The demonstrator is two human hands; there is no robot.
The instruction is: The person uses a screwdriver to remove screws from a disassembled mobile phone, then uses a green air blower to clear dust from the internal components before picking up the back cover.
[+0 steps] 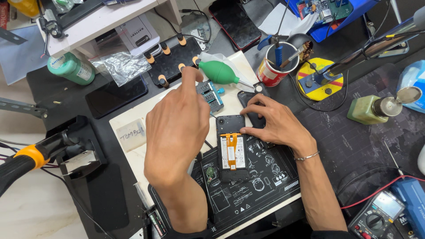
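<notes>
We worked at a crowded repair bench, where a black printed work mat lay over a pale board. On the mat lay the opened phone, its back cover off, the battery and an orange flex strip showing. Our right hand rested flat beside it, fingers spread, the fingertips touching the phone's right edge and a dark back cover lying just above. Our left hand hovered raised above the board to the left of the phone, the index finger stretched up and the others loosely curled; we could not tell whether it pinched anything. Near that fingertip sat a green rubber air blower and a small blue-grey parts block. A red cup of tools stood further back, a multimeter at the right near corner.
</notes>
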